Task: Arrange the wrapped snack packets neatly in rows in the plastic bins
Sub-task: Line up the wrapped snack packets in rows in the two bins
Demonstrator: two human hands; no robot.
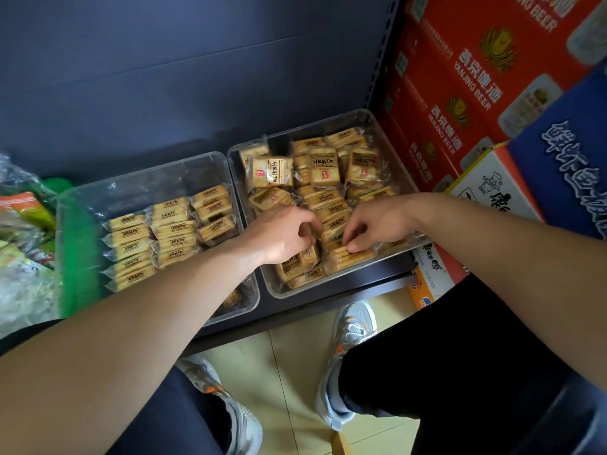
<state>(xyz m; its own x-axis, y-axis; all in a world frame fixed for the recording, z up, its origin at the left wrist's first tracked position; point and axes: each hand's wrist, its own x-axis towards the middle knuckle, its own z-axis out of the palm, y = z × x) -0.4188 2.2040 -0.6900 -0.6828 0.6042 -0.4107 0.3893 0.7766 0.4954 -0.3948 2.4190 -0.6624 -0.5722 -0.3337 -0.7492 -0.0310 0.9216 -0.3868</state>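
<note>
Left hand and right hand each pinch cracker packets in the heaped bin; a hasty tug could spill neighbours.

Left hand, right hand: both are reaching forward (forearms bare), fingers curling downward, close together.

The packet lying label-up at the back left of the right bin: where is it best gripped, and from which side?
Pinch the packet across its near and far edges, from above: it lies flat atop the pile, with the bin wall close on its left.
</note>
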